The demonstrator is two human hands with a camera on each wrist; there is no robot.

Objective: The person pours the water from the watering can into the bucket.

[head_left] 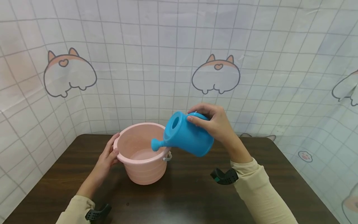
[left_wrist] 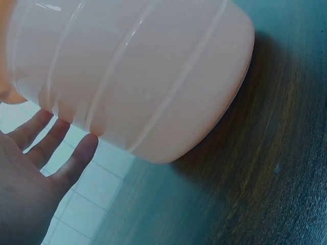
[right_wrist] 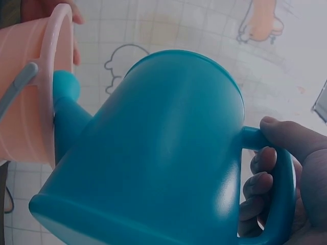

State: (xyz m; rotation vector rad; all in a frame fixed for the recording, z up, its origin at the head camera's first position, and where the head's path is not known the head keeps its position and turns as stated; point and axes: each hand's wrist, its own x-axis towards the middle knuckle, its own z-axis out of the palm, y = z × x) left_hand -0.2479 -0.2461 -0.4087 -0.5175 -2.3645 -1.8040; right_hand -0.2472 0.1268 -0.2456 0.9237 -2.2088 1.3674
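A pink plastic bucket (head_left: pixel 145 172) stands upright on the dark table. My left hand (head_left: pixel 107 152) holds it at the left side of its rim, and in the left wrist view several fingers (left_wrist: pixel 84 148) touch its ribbed outer wall. My right hand (head_left: pixel 213 121) grips the handle of a blue watering can (head_left: pixel 193 137), with the fingers curled through the handle in the right wrist view. The can is raised off the table and tilted left. Its spout (head_left: pixel 158 144) reaches over the bucket's right rim. No water is visible leaving the spout.
The dark wooden table (head_left: pixel 190 199) runs beneath both arms. Behind it hangs a white gridded sheet (head_left: pixel 156 77) printed with cartoon corgis. A grey handle (head_left: pixel 167 156) is attached at the bucket's right side. Black straps with devices sit on both wrists.
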